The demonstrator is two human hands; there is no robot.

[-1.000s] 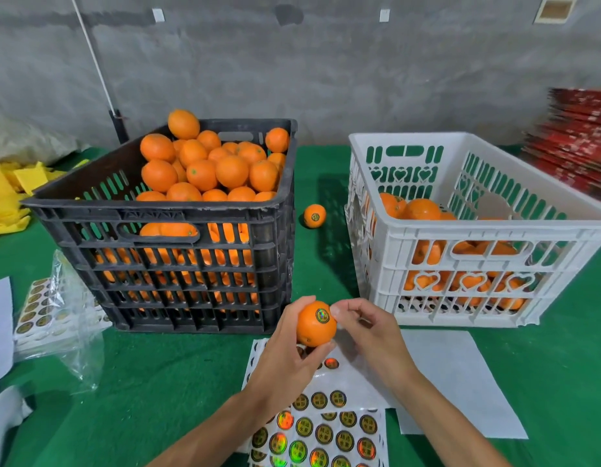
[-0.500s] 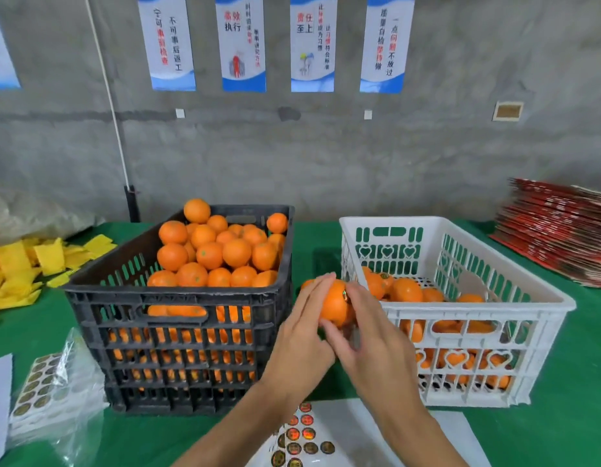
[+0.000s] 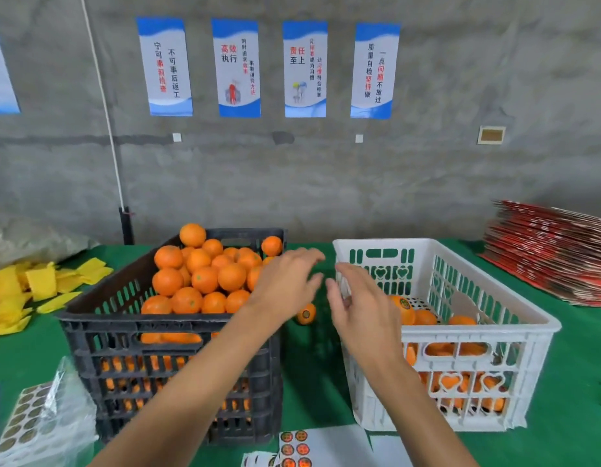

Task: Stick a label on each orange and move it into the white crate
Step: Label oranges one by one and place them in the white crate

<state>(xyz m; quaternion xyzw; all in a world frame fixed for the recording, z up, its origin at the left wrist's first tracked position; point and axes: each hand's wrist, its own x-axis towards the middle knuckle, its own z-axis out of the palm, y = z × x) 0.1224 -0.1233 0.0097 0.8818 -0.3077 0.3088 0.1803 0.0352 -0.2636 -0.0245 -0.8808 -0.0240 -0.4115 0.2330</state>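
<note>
Below, green cloth (image 3: 309, 365) under both crates; behind, poster-hung concrete wall (image 3: 326, 183).

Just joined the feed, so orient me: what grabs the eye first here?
A black slatted plastic crate heaped with unlabelled oranges stands left; a white plastic crate part-filled with labelled oranges stands right. Between them both bare hands, left and right, hover open and empty above one stray labelled orange lying on the green cloth.

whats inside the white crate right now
Oranges lie low in the white crate, one labelled orange on top. The right hand covers the near left corner, so what lies there is hidden.
</note>
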